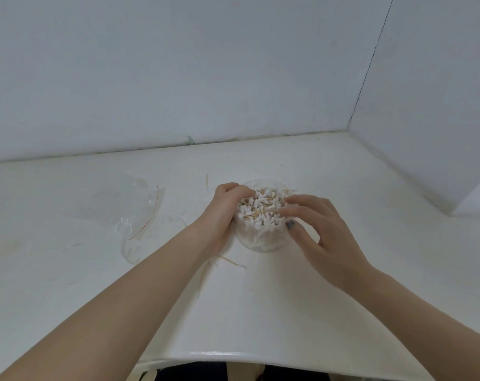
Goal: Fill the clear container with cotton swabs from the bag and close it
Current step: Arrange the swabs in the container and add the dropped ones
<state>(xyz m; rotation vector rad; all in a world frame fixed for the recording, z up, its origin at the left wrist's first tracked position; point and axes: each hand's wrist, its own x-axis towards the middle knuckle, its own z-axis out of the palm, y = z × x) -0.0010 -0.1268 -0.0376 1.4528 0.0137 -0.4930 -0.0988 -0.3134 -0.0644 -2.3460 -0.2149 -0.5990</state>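
Currently, container: round clear plastic container (pixel 256 237) upright mid-worktop, heaped past its rim with white-tipped wooden cotton swabs (pixel 261 209).
Left hand (pixel 223 213): wrapped round container's left side, fingers curled over the rim onto the swabs.
Right hand (pixel 320 229): at container's right, fingertips curved down on the pile; actual grip, cannot tell.
Bag: crumpled clear plastic bag (pixel 140 204) left of container.
Lid: clear round lid (pixel 140 243) flat, left of container.
Strays: loose swabs (pixel 230 261) on white worktop (pixel 288 312), just in front of container.

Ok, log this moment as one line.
stage: arranging swabs | container: full, open | left hand: holds container side | right hand: fingers on swabs | lid: on table
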